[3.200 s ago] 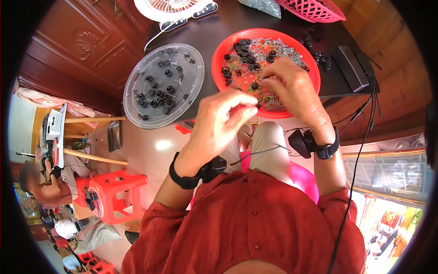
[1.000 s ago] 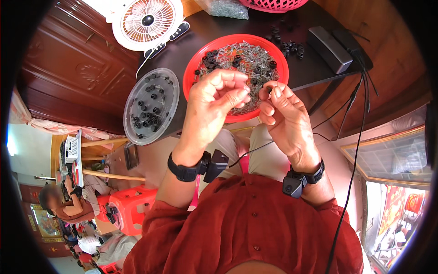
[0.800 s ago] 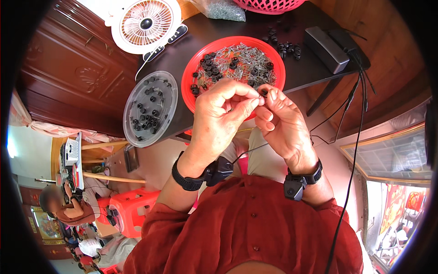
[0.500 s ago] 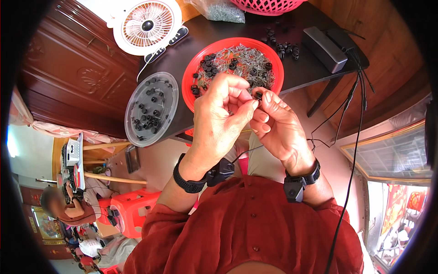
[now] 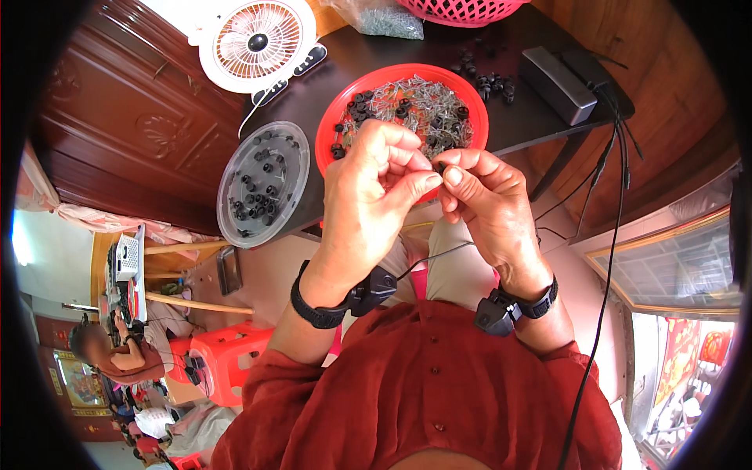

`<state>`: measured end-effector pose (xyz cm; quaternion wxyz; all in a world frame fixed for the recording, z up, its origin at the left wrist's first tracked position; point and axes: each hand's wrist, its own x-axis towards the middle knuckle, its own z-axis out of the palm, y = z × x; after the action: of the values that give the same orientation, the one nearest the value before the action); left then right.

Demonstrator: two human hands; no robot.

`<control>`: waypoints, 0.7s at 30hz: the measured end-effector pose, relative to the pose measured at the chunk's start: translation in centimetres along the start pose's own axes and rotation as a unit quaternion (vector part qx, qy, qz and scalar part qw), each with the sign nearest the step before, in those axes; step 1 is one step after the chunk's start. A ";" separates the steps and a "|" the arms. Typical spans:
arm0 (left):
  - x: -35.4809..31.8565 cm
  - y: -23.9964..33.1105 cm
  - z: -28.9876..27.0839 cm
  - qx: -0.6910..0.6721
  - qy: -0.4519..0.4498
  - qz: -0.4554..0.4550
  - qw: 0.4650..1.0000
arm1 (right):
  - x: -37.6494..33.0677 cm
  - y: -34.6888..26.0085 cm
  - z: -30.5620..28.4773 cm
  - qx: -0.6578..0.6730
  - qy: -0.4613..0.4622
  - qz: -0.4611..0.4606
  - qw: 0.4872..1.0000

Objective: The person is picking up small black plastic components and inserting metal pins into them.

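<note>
My two hands meet in front of the red basin (image 5: 323, 117). Thumb and forefinger of my right hand (image 5: 495, 200) pinch a small black round plastic part (image 5: 440, 167). My left hand (image 5: 368, 196) is closed, its thumb tip against the near side of that part; what its curled fingers hold is hidden. In the basin lie many thin silvery screws or pins (image 5: 427, 98) and several black round parts (image 5: 403, 108). Left of it, a clear round plastic tray or lid (image 5: 227, 184) carries more black parts (image 5: 254, 205) and overhangs the table edge.
On the dark table (image 5: 345, 59) stand a white fan (image 5: 257, 43), a bag of screws (image 5: 392, 23), a pink basket (image 5: 462, 11), loose black parts (image 5: 493, 84) and a grey box (image 5: 558, 86). Black cables (image 5: 620, 172) hang at the right. A red stool (image 5: 227, 356) and a seated person are left.
My hands have shifted slightly; the right hand has turned, with its forefinger now over the black part. The part is more covered by fingers than before.
</note>
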<state>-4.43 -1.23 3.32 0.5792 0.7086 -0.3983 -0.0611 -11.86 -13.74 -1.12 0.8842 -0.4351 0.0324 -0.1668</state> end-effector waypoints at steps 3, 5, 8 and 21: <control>0.1 0.3 -0.4 -0.080 0.019 -0.044 0.996 | 0.2 0.0 0.0 0.053 -0.003 0.029 0.998; 0.2 0.2 -0.7 -0.164 0.049 -0.065 0.983 | 0.4 0.2 0.0 0.122 -0.006 0.047 0.991; -0.4 -0.4 -0.7 -0.098 0.033 -0.045 0.994 | 0.3 0.3 0.0 0.116 0.000 0.042 0.992; -0.4 -0.8 -1.3 -0.088 0.048 -0.067 0.993 | 0.3 0.2 -0.2 0.011 0.002 0.007 1.000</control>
<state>-3.59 0.04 2.91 0.6527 0.6818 -0.3147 -0.1003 -11.63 -13.90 -1.36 0.8899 -0.4252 0.0353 -0.1615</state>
